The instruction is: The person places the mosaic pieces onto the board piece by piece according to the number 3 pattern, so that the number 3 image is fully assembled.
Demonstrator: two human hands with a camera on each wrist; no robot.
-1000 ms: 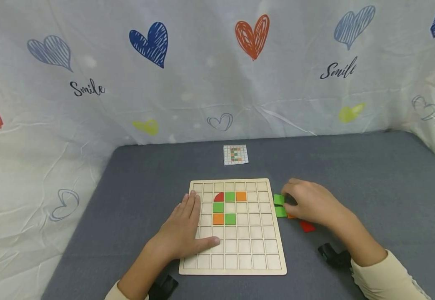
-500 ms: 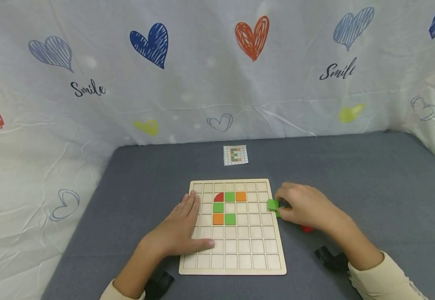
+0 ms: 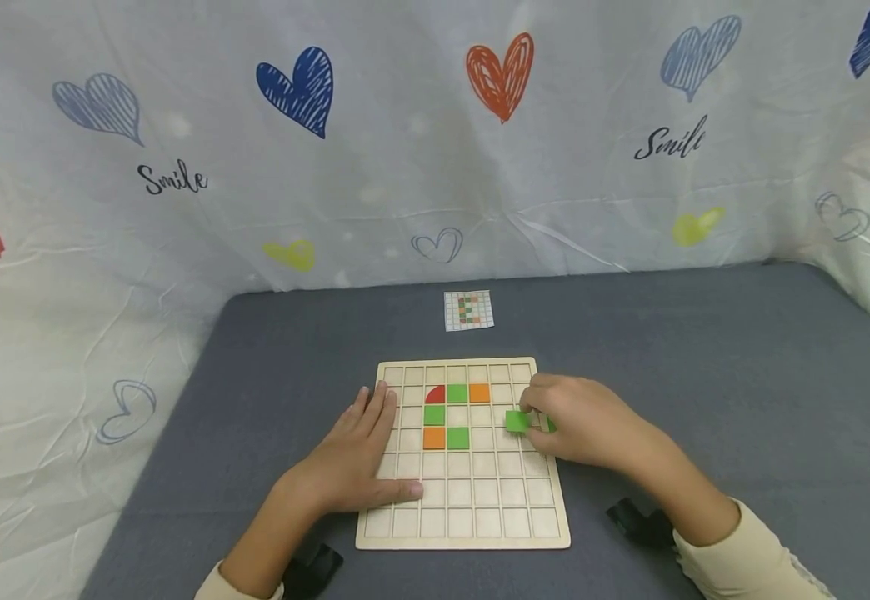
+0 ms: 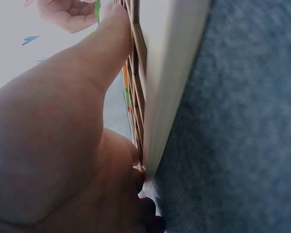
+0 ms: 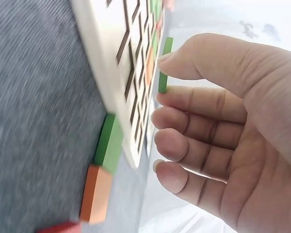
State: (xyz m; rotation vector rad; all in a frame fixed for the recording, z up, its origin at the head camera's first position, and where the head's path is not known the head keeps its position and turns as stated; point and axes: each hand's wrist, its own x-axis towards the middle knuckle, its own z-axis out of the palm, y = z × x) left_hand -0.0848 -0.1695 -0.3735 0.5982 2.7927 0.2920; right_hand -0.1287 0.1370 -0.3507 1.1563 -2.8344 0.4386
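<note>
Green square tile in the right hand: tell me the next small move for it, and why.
Probably lower the green square tile into an empty cell. The right hand pinches it just above the wooden grid board, right of the placed tiles, while the left hand presses flat on the board's left side.

White heart-printed curtain point(image 3: 435, 150) reading "Smile", draped behind and beside a grey cloth-covered table point(image 3: 705, 375)
</note>
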